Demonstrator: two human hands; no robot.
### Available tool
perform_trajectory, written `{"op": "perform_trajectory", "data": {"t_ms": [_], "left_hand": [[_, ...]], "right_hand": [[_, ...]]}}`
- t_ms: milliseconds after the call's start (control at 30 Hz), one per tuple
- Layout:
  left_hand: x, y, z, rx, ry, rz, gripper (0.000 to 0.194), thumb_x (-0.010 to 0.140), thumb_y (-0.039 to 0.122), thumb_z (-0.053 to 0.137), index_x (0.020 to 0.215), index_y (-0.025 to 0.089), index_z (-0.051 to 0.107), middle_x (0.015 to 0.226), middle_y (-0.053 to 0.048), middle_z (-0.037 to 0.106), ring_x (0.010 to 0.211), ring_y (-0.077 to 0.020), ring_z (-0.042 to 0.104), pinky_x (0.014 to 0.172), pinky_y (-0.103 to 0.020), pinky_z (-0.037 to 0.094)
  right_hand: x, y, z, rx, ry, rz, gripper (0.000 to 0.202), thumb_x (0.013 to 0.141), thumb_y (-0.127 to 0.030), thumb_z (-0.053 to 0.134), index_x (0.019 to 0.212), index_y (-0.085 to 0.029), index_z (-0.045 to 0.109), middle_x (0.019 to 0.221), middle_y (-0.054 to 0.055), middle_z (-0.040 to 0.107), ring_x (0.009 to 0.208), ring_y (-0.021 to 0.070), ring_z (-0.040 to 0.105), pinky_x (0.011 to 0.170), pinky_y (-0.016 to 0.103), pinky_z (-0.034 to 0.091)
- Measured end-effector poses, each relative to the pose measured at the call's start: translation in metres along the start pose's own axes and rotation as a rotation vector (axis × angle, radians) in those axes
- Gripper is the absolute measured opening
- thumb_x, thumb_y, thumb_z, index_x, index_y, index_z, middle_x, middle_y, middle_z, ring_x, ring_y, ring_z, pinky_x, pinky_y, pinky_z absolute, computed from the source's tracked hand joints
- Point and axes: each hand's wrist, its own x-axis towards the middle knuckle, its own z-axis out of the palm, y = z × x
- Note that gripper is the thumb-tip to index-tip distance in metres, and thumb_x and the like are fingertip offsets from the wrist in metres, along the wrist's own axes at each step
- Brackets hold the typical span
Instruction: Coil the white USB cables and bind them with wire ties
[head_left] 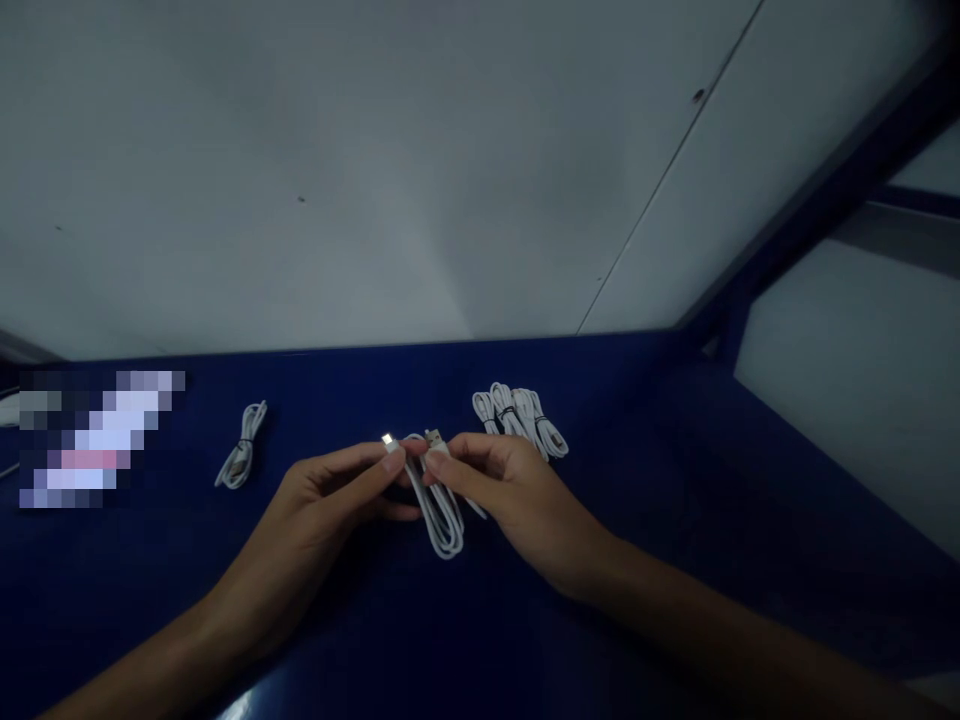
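Note:
A white USB cable (444,530) is held between both hands above the blue table, its coiled length hanging in loops below the fingers. My left hand (341,485) pinches one end, whose small metal plug points up and catches the light. Between thumb and fingers, my right hand (499,475) grips the other end, with its flat metal USB plug upward. Just beyond the right hand lies a group of coiled white cables (529,415), bound with dark ties. Left of my left hand rests a single tied white cable (244,447).
The blue table (360,390) runs back to a grey-white wall panel (375,180). At the far left lies a blurred-out bright object (112,440), with something white beside it. A dark blue frame post (810,180) slants along the right, beside a pale side panel (855,370).

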Motion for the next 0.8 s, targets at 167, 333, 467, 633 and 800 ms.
{"op": "perform_trajectory", "data": {"t_ms": [167,333,467,633,800], "left_hand": [[0.0001,-0.0006,-0.0009,0.011,-0.022,0.016,0.024,0.104,0.04,0.077,0.121,0.028,0.088,0.13,-0.008,0.083,0.114,-0.0268,0.076,0.098,-0.037,0.065],[0.002,-0.0004,-0.0005,0.025,-0.03,0.032,0.023,0.104,0.04,0.077,0.121,0.028,0.088,0.129,-0.008,0.083,0.113,-0.0269,0.076,0.098,-0.038,0.065],[0.0023,-0.0016,-0.0017,0.041,0.006,0.022,0.024,0.102,0.041,0.079,0.12,0.028,0.089,0.125,-0.007,0.084,0.109,-0.0255,0.076,0.095,-0.035,0.064],[0.0013,-0.0044,-0.004,0.042,0.022,-0.011,0.022,0.101,0.042,0.081,0.116,0.028,0.09,0.114,-0.006,0.086,0.105,-0.024,0.076,0.102,-0.035,0.057],[0.001,-0.0024,-0.0044,0.062,0.015,-0.053,0.023,0.101,0.041,0.08,0.115,0.026,0.09,0.113,-0.008,0.087,0.109,-0.0265,0.077,0.107,-0.038,0.052]], "right_hand": [[0.0013,0.0031,-0.001,0.05,-0.012,0.002,0.028,0.103,-0.048,0.077,0.093,-0.023,0.084,0.093,0.004,0.077,0.087,0.0177,0.068,0.084,0.034,0.053],[0.0049,0.0044,-0.0028,0.058,-0.024,-0.049,0.034,0.105,-0.048,0.074,0.082,-0.027,0.085,0.085,0.002,0.072,0.091,0.0192,0.068,0.101,0.039,0.05],[0.004,0.0038,-0.0022,0.036,-0.065,-0.044,0.038,0.109,-0.047,0.068,0.082,-0.027,0.085,0.089,0.003,0.075,0.098,0.0209,0.069,0.106,0.041,0.048],[0.0024,0.0031,-0.001,0.026,-0.132,-0.069,0.036,0.109,-0.048,0.067,0.089,-0.026,0.087,0.102,0.004,0.08,0.112,0.0228,0.072,0.111,0.042,0.047],[0.0014,0.0023,-0.0001,0.047,-0.148,-0.077,0.026,0.108,-0.043,0.071,0.1,-0.027,0.09,0.109,0.005,0.085,0.125,0.0241,0.073,0.123,0.044,0.041]]}}
